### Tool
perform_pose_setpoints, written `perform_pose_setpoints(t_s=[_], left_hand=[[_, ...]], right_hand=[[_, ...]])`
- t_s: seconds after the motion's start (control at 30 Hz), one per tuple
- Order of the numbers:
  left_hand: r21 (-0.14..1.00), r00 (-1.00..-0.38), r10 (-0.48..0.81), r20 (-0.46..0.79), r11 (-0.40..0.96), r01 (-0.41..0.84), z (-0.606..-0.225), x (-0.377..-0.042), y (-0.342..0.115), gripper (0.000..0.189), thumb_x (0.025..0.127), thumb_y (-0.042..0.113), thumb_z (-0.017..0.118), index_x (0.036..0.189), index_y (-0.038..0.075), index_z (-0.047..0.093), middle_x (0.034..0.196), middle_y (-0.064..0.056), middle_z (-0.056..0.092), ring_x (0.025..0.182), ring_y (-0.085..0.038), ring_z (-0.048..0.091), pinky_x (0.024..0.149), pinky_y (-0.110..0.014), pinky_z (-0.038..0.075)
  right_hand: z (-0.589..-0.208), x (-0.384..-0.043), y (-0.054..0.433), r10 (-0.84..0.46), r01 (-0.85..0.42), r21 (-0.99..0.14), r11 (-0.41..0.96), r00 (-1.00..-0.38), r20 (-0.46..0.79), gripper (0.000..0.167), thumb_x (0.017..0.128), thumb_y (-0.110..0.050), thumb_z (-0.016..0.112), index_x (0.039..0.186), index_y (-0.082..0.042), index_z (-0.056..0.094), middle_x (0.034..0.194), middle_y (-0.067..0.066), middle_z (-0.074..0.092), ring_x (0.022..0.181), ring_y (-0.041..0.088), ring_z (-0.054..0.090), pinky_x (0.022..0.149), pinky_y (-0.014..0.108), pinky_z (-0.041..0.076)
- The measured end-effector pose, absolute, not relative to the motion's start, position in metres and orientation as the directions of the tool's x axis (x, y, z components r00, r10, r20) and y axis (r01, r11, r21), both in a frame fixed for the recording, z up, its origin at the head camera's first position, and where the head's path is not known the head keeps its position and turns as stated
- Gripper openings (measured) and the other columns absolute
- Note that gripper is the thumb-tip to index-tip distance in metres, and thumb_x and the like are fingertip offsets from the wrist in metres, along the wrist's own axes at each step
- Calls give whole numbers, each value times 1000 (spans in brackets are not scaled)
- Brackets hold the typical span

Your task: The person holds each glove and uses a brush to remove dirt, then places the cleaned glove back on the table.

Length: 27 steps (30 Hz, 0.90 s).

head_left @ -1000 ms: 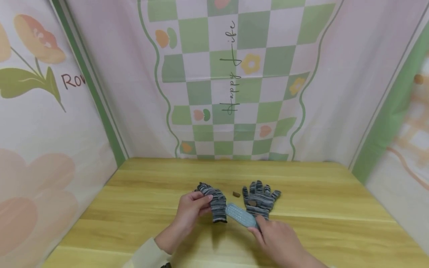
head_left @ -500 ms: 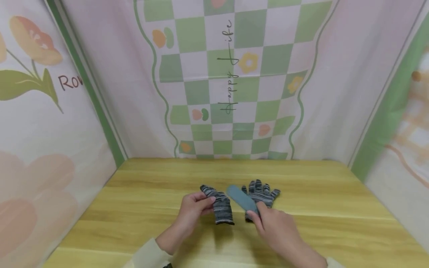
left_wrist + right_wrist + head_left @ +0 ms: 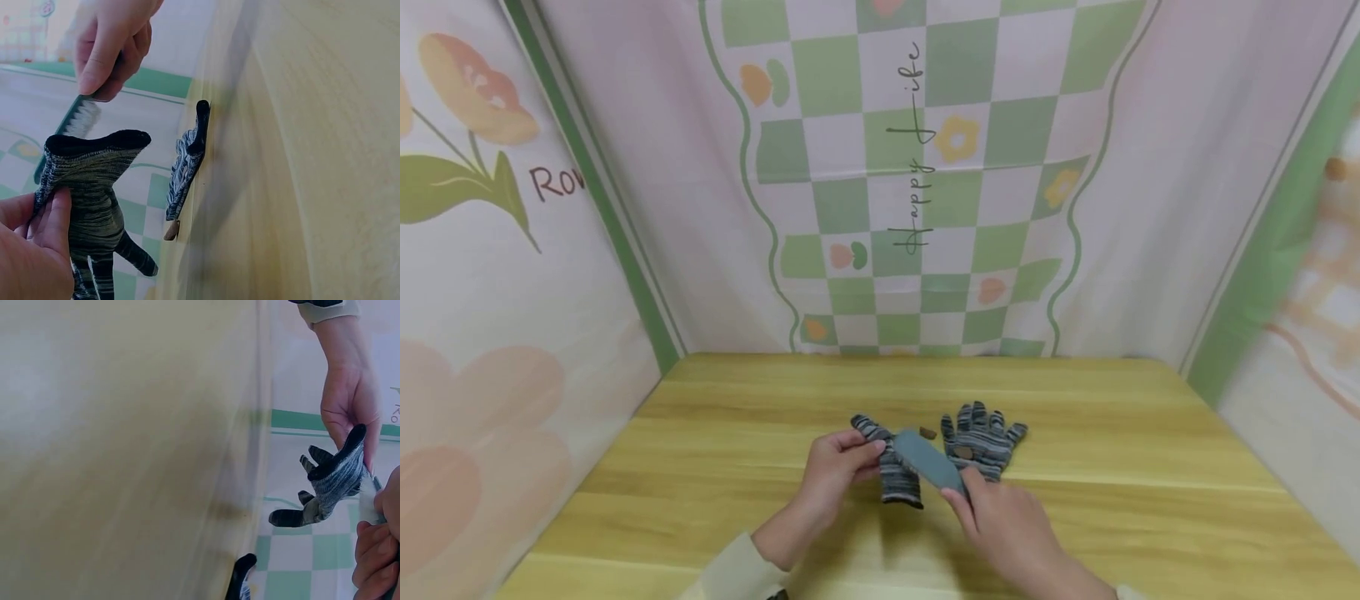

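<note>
A dark grey striped knit glove (image 3: pixel 900 487) is pinched by my left hand (image 3: pixel 838 471) between thumb and fingers, held up off the table with its cuff toward me. My right hand (image 3: pixel 1007 521) grips the handle of a blue-grey brush (image 3: pixel 928 462). The brush back faces up and overlaps the glove's right side. White bristles (image 3: pixel 369 503) lie against the glove in the right wrist view. A matching glove (image 3: pixel 988 442) lies on the table beyond the right hand, fingers pointing away. On it sits a small brown piece (image 3: pixel 964 452).
Another small brown piece (image 3: pixel 928 433) lies on the wood-grain table (image 3: pixel 737 467) between the two gloves. A printed green-and-white checked curtain (image 3: pixel 895 200) hangs behind the table, with printed cloth at both sides.
The brush has turned from bristles showing to its back showing. It has swung up over the lying glove, then left and down onto the held glove. The left hand has barely moved.
</note>
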<state>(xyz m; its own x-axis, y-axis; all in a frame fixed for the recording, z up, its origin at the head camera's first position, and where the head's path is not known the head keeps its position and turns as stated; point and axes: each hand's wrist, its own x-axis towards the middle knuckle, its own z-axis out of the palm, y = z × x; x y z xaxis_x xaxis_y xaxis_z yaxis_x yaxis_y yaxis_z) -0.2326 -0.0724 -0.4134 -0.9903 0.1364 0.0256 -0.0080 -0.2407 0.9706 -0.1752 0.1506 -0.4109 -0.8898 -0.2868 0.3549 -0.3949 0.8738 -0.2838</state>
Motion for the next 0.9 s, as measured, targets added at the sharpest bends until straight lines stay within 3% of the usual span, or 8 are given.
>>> perform_pose_setpoints(t_s=[0.23, 0.47, 0.67, 0.9], left_hand=[[965, -990, 135, 28, -261, -8, -413, -233, -75, 11, 87, -3, 67, 89, -13, 62, 88, -12, 67, 73, -18, 68, 77, -34, 59], [955, -989, 145, 34, -295, -10, -410, -233, -78, 13, 88, -4, 66, 89, -15, 60, 86, -12, 67, 72, -18, 68, 75, -32, 60], [963, -989, 146, 26, -269, -14, -411, -235, -78, 15, 88, -4, 66, 93, -16, 61, 85, -12, 68, 73, -18, 68, 76, -32, 59], [962, -986, 163, 31, -271, -15, -413, -236, -75, 18, 88, -1, 68, 94, -17, 61, 85, -11, 68, 74, -16, 68, 76, -32, 59]], right_hand=[[-421, -177, 159, -317, -409, -161, 898, -857, 406, 25, 94, -32, 65, 83, -13, 54, 55, -10, 39, 44, 6, 37, 37, 22, 31], [-423, -180, 173, -320, -381, -70, 922, -852, 415, 28, 90, -32, 69, 83, -9, 56, 52, -8, 38, 40, 8, 37, 34, 21, 31], [-407, -179, 172, -274, -345, -131, 929, -883, 381, 27, 96, -34, 62, 85, -11, 53, 54, -6, 39, 43, 10, 40, 36, 25, 32], [-401, -172, 155, -369, -485, -134, 864, -793, 485, 26, 98, -35, 58, 82, -16, 49, 53, -13, 32, 42, 1, 27, 35, 18, 22]])
